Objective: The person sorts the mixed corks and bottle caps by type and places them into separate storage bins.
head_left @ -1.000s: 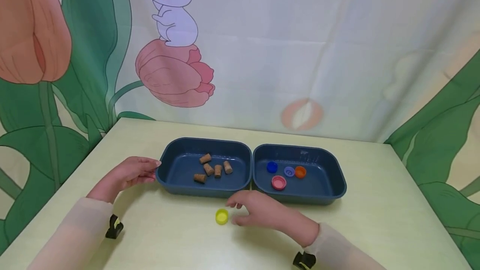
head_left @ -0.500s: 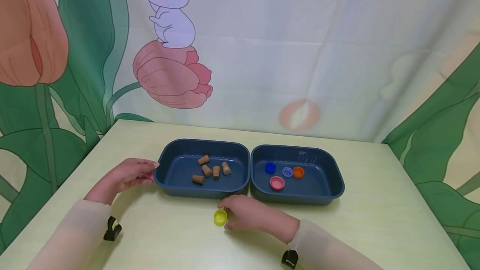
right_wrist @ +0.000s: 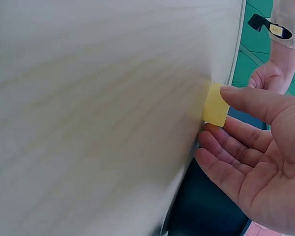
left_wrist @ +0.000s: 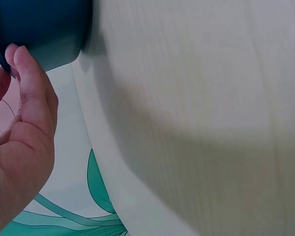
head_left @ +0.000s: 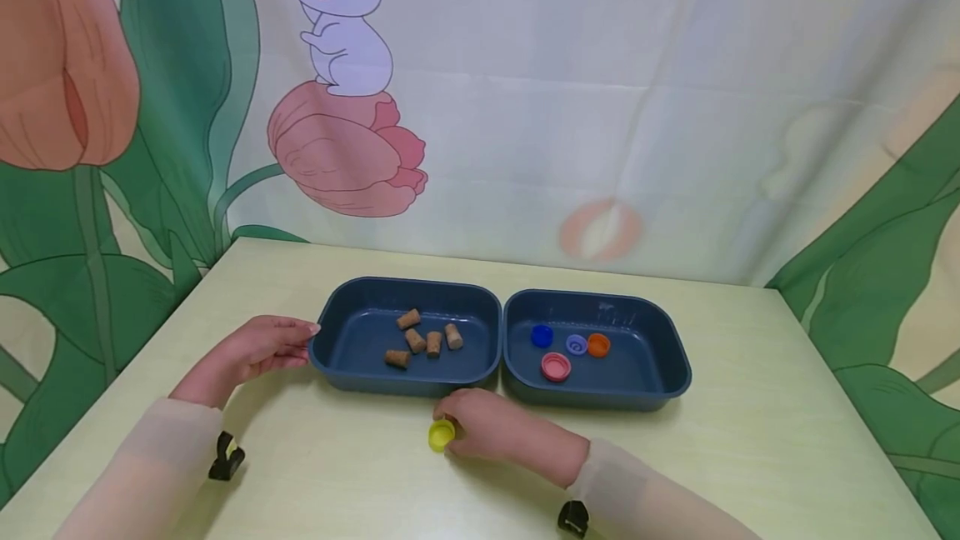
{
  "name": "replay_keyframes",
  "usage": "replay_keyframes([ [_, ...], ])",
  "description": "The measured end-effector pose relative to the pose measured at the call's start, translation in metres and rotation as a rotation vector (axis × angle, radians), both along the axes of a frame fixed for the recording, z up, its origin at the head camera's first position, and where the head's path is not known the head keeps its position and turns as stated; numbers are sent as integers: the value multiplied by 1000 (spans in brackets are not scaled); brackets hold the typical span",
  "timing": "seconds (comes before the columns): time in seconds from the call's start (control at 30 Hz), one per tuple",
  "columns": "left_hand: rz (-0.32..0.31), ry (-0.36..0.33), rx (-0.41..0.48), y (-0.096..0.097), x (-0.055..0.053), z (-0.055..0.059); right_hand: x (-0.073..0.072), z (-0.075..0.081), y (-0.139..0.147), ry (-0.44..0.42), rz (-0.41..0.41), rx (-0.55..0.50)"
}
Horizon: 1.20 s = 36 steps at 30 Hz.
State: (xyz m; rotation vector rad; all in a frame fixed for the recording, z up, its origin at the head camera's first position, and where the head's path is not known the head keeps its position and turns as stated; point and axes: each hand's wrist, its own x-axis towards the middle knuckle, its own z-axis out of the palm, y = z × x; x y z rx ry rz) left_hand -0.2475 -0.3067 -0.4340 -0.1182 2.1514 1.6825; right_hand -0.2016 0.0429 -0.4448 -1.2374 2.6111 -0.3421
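A yellow bottle cap (head_left: 441,436) is on the table in front of the blue trays. My right hand (head_left: 491,427) pinches that cap; in the right wrist view the thumb lies on one side of the yellow cap (right_wrist: 216,104) and the fingertips on the other. At the left end of the left blue tray (head_left: 360,348), my left hand (head_left: 262,347) holds the rim. The left wrist view has the left hand (left_wrist: 29,128) with thumb and fingers at the edge of the tray (left_wrist: 49,29). Several corks (head_left: 415,341) lie inside this tray.
Beside it, end to end, stands the right blue tray (head_left: 637,365). It contains a dark blue cap (head_left: 542,336), a purple cap (head_left: 577,345), an orange cap (head_left: 598,346) and a pink cap (head_left: 556,367). A printed curtain (head_left: 525,107) hangs behind the table (head_left: 765,440).
My right hand has moved left to the yellow cap, and its thumb and fingers have closed on it. My left hand stays at the tray rim.
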Motion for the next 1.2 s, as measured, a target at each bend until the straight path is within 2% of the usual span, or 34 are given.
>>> replay_keyframes([
  [0.27, -9, 7, -7, -2, -2, 1, -2, 3, 5, -63, -41, -54],
  [0.5, -10, 8, 3, -1, -3, 2, 2, 12, 15, -119, -97, -105],
  [1.2, 2, -1, 2, 0, 1, 1, 14, 25, 59, -164, -183, -152],
])
